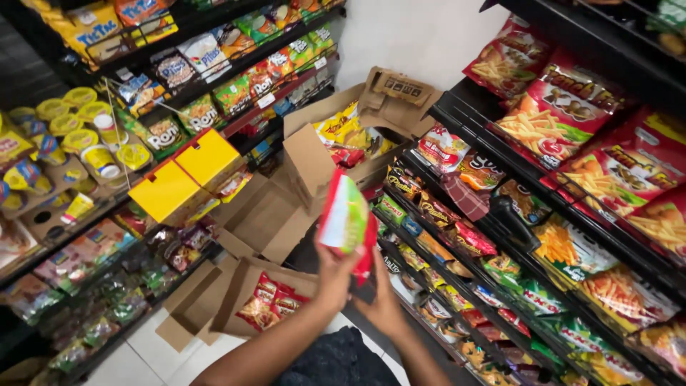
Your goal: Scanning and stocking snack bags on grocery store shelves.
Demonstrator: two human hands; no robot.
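Observation:
My left hand [334,275] grips the lower edge of a green, white and red snack bag [344,214], held upright in the aisle between two shelving units. My right hand [384,304] reaches under a red snack bag [367,259] tucked just behind the green one, and holds it from below. Both forearms rise from the bottom edge of the head view. The bags hang close to the lower shelves of the right rack [457,114], apart from them.
Open cardboard boxes lie on the floor: one with red and orange bags [268,300], a far one with yellow bags [346,136]. A yellow box [187,171] juts from the left shelves. Both racks are packed with snack bags. White floor tiles [136,357] show at bottom left.

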